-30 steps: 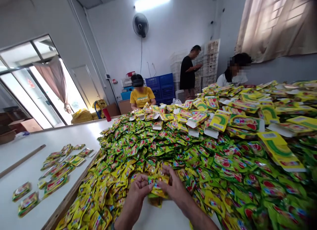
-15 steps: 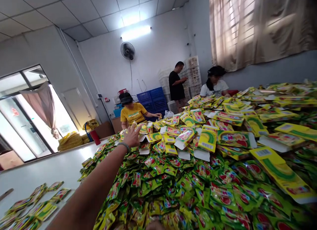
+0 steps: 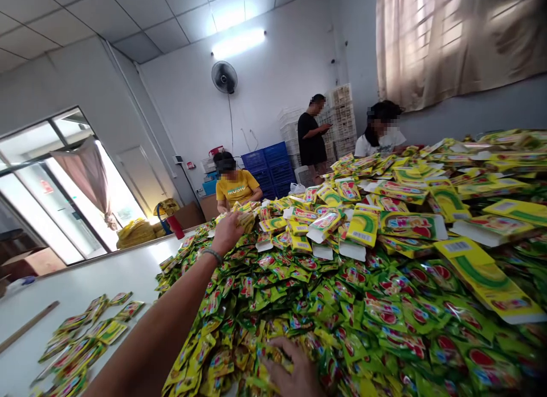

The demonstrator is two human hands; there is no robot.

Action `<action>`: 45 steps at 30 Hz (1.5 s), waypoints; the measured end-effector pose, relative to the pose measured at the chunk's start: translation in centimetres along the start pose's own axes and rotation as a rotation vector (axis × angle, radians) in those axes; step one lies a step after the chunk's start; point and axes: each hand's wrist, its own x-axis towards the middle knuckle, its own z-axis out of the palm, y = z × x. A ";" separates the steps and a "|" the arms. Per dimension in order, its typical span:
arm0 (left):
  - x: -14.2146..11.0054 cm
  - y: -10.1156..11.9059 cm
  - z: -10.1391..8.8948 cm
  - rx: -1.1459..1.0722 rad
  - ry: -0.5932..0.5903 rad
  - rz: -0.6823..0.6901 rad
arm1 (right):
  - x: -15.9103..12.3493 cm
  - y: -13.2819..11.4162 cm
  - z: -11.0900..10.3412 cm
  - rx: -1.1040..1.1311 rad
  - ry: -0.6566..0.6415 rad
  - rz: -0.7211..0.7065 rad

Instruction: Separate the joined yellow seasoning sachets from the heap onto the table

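My left hand, with a dark band at its wrist, reaches far over the pile. Its fingers are closed on a small yellow carton at the left end of the heaped cartons; the fingertips are partly hidden behind the hand. Low in the view, my right hand lies over the yellow sachets, its fingers apart and slightly bent. Green sachets with a watermelon picture spread around it. Flattened yellow-green cartons, some with open white flaps, lie on top of the sachets.
Loose sachets and a thin wooden strip lie on the white table at left. Across the pile sits a person in a yellow shirt; another in white sits at right. Someone in black stands by stacked crates.
My left hand has gone from spread fingers above the cartons to closed on one. My right hand has come up into view over the sachets. The camera view has shifted.
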 end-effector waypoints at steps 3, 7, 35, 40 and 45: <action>-4.6 0.0 -4.3 -0.091 0.114 -0.016 | 0.0 -0.5 -0.5 0.130 -0.059 -0.036; -13.5 0.2 -6.6 -0.149 0.129 -0.004 | -0.7 -1.1 -0.7 0.119 -0.157 -0.188; -29.9 2.9 0.3 -2.053 -0.021 -0.789 | -2.7 -3.6 -2.0 0.448 -0.574 -0.104; -30.0 4.8 1.2 -1.936 -0.203 -0.720 | -2.6 -2.2 -0.4 0.270 -0.542 -0.140; -30.1 3.5 0.7 -1.754 -0.197 -0.789 | -1.9 -1.2 -0.4 0.185 -0.302 -0.050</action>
